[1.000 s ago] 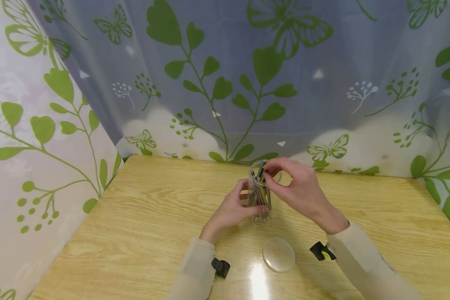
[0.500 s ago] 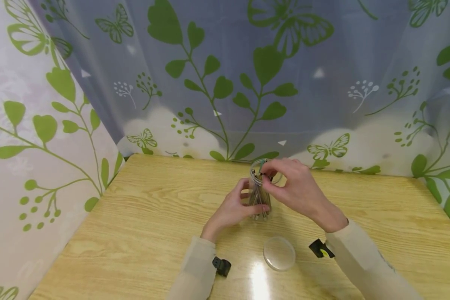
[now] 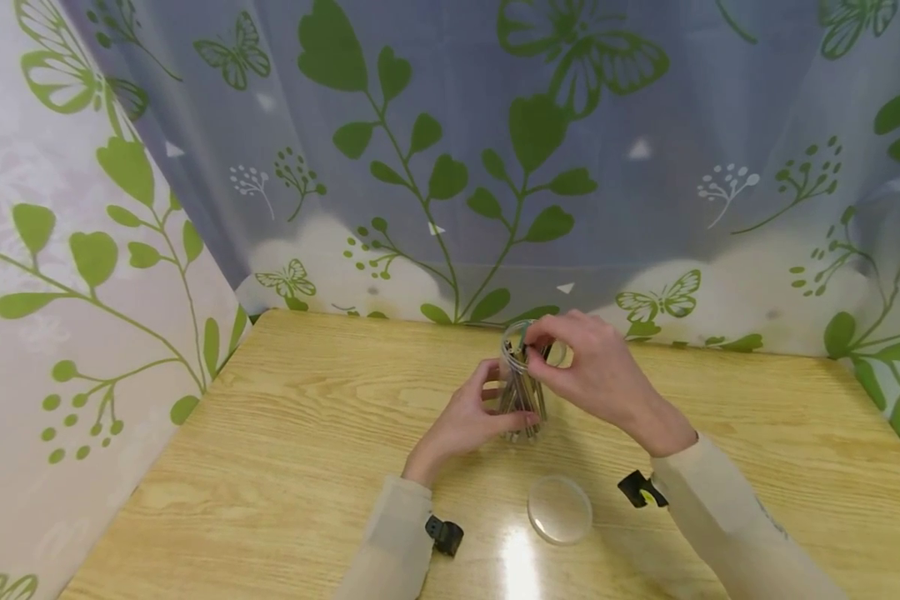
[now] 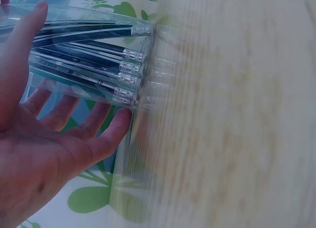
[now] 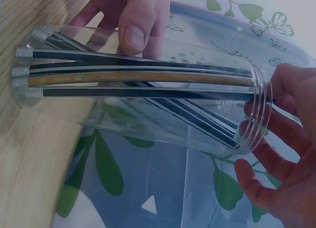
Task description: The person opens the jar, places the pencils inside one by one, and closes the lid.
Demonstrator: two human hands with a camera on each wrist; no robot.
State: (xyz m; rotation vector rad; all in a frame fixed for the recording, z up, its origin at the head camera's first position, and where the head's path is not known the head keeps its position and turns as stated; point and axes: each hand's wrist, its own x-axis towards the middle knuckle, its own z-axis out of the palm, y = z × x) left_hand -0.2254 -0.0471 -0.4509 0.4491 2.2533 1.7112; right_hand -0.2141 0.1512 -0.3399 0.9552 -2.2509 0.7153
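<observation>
A clear round jar (image 5: 136, 127) stands on the wooden table with several pencils in it, eraser ends down. Most pencils are dark with pale stripes; a brownish-yellow pencil (image 5: 148, 79) shows among them in the right wrist view. My left hand (image 3: 467, 417) grips the jar's lower side, thumb across the front and fingers behind. At the jar's open mouth is my right hand (image 3: 596, 371), its thumb and forefinger pinching the dark upper end of a pencil just at the rim. Other right fingers lie along the outside of the rim in the right wrist view.
A clear round lid (image 3: 560, 510) lies on the table (image 3: 307, 467), nearer to me than the jar. Patterned curtains (image 3: 450, 167) hang behind and to the left of the table. Black wrist devices (image 3: 446, 536) are strapped at both sleeves.
The right fingers have shifted slightly at the jar's mouth, and the green pencil end that showed beside them is out of sight. Pencils in the jar have shifted a little; the left hand keeps its grip.
</observation>
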